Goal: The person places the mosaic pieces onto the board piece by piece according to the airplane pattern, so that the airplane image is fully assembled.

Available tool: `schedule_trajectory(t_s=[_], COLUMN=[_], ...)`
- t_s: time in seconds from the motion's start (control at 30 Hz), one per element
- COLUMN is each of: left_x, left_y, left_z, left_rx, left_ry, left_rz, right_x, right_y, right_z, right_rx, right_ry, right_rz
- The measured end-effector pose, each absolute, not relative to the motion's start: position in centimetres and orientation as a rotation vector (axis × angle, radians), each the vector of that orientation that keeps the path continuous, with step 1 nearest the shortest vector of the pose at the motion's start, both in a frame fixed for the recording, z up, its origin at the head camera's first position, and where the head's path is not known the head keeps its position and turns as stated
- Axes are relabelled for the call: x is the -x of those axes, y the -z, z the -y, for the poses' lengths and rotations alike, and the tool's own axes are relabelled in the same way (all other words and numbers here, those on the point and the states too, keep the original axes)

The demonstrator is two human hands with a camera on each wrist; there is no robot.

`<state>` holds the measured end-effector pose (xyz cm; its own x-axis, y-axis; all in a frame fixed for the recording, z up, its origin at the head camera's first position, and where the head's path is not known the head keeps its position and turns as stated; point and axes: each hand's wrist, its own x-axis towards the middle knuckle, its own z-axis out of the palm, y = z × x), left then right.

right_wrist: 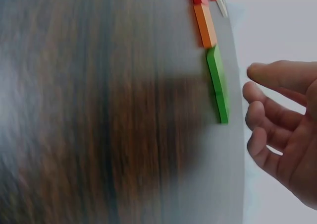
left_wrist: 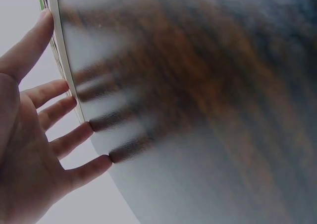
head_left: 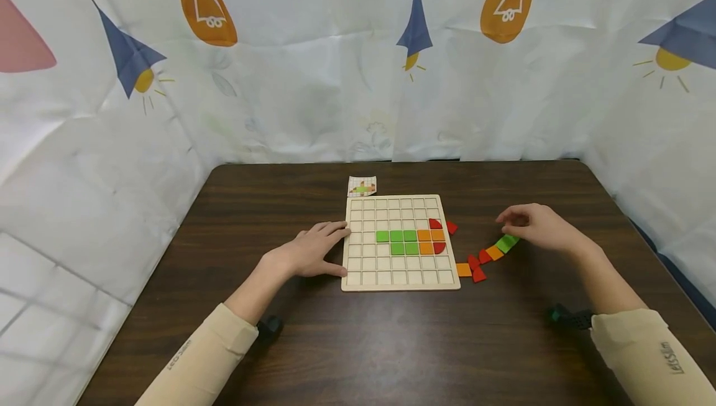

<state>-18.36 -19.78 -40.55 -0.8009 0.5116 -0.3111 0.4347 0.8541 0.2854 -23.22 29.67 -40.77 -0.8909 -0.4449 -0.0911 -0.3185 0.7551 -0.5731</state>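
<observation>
We count 10 tiles set on the board (head_left: 366, 272), which lies on the desk (head_left: 391, 344): 5 green tiles (head_left: 396, 235), 3 orange tiles (head_left: 423, 235) and 2 red tiles (head_left: 439, 248), grouped across the middle and out to the right edge. The small card (head_left: 362, 187) behind the board's far left corner shows a cross-like pattern in the same colours; its details are too small for us to match cell by cell. Judging by it, we have the centre and right arm placed, while the left, upper and lower arms look unbuilt.

Our loose tiles (head_left: 495, 252) remain off the board to the right: 4 red, 2 orange and what look like 2 green.

Our left hand (head_left: 313, 247) is spread, thumb and fingertips at the board's left edge, grasping nothing. Our right hand (head_left: 539, 226) hovers by the green end of the loose row, fingers loosely bent, with no tile visible between them.
</observation>
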Motion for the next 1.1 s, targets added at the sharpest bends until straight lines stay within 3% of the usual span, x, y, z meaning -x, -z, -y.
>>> schedule_trajectory(t_s=[1.1], left_x=[18.3], left_y=[40.6], left_z=[19.9], left_rx=[-0.718], left_ry=[-0.291], left_rz=[-2.66], right_x=[22.9], right_y=[42.2], right_z=[-31.7], right_rx=[0.628], right_ry=[0.79], right_rz=[-2.705])
